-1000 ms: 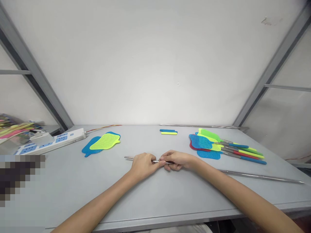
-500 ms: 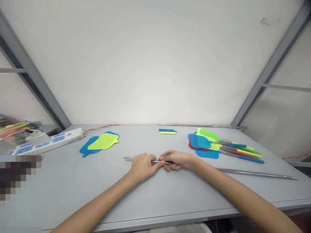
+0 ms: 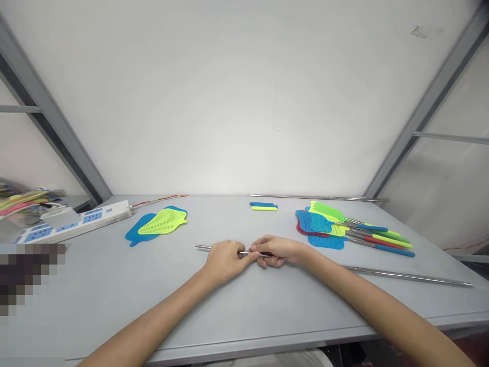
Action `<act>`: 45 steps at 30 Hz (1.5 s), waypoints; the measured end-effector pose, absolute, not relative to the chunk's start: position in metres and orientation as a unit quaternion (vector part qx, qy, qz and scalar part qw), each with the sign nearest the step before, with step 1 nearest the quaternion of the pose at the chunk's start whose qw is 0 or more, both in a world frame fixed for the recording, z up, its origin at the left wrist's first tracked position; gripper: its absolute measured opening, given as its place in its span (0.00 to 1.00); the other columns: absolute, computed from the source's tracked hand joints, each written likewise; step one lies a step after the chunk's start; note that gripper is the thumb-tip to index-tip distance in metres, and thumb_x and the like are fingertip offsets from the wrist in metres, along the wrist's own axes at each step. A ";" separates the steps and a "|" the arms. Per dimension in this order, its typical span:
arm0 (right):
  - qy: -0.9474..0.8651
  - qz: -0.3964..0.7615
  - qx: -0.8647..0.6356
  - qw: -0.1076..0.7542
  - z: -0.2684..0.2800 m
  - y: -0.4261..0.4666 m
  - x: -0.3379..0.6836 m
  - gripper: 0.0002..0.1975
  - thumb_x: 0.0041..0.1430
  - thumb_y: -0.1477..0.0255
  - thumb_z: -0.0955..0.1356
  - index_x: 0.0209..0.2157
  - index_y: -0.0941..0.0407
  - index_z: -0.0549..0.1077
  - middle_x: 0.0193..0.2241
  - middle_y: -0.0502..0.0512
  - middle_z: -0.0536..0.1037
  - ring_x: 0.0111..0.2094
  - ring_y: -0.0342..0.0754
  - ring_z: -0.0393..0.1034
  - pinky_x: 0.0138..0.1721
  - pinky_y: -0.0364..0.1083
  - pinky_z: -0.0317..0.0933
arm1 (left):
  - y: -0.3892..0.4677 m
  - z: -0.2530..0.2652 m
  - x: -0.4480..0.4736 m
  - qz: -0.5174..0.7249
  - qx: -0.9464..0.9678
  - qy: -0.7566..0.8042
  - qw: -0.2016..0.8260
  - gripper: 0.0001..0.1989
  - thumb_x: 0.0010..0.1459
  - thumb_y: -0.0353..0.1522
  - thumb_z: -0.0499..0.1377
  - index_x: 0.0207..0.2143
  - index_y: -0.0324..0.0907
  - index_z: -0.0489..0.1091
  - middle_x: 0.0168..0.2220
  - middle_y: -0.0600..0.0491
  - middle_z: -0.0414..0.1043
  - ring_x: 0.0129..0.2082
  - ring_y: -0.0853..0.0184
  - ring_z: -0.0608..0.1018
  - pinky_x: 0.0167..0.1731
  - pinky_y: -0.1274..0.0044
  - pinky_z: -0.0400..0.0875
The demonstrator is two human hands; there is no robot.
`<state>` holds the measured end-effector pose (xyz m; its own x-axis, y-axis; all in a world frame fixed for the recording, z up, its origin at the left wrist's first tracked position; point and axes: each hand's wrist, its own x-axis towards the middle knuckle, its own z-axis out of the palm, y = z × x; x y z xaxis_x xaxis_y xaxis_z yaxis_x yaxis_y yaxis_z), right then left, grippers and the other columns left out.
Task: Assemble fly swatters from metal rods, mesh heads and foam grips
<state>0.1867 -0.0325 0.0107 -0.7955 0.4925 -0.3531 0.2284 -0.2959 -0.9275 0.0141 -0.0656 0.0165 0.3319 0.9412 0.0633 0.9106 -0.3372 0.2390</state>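
Observation:
A thin metal telescopic rod (image 3: 202, 247) lies crosswise in front of me, its left end sticking out past my left hand (image 3: 228, 261). The fingers of that hand are curled over the rod, with the thumb pressed along it. Just to the right, my right hand (image 3: 272, 251) pinches the rod, fingertips close to my left thumb. Palm and fingers hide part of the metal there. Beyond my right forearm a metal length (image 3: 412, 277) runs on in the same line, seemingly the same rod; the forearm covers the join.
Fly swatters with coloured handles (image 3: 389, 247) are piled at right. Loose blue (image 3: 139, 228) and yellow-green swatter heads (image 3: 164, 222) lie at left, near a white power strip (image 3: 110, 216). Blue and yellow handle sleeves (image 3: 264, 208) and more metal rods (image 3: 313, 197) lie along the back wall.
The rod's far right end has slid slightly to the right. Both hands keep nearly the same place and grip.

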 end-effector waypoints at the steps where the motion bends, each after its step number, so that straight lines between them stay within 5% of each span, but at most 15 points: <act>1: -0.587 0.744 -0.306 0.088 0.011 -0.032 0.187 0.11 0.55 0.66 0.60 0.25 0.59 0.60 0.17 0.46 0.66 0.10 0.31 0.41 0.09 0.35 0.34 | -0.066 0.017 0.014 0.095 0.811 0.572 0.082 0.27 0.50 0.52 0.42 0.14 0.41 0.61 0.16 0.53 0.67 0.20 0.67 0.70 0.19 0.78 0.48; 45: -0.599 0.730 -0.318 0.083 0.015 -0.035 0.185 0.14 0.54 0.63 0.61 0.24 0.59 0.61 0.17 0.47 0.68 0.09 0.31 0.43 0.08 0.35 0.35 | -0.070 0.014 0.016 0.089 0.810 0.575 0.078 0.27 0.51 0.53 0.42 0.19 0.43 0.68 0.20 0.52 0.71 0.23 0.64 0.72 0.20 0.78 0.51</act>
